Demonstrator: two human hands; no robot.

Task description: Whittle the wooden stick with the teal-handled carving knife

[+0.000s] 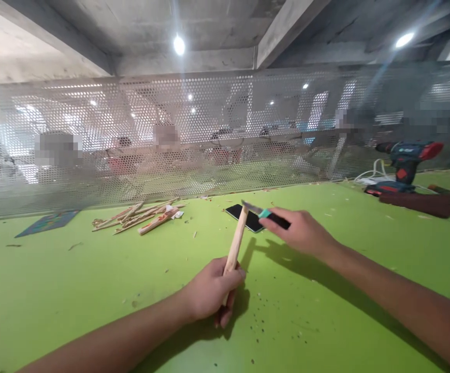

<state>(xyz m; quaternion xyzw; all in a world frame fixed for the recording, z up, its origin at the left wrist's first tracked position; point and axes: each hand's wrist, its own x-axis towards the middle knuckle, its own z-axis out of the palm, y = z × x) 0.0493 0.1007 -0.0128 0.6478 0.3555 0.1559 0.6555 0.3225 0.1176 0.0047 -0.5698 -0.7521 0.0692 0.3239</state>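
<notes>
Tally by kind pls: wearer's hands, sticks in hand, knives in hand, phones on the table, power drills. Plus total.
Hands: 2 (left hand, right hand)
Held stick: 1
Held knife: 1
Phone: 1
Power drill: 1
Total: 6

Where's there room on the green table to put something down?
Two nearly bare patches: a wide one between the left hand, stick pile and patterned sheet; a smaller one between the right hand and drill. It's crowded around the drill and by the knife and held stick.
</notes>
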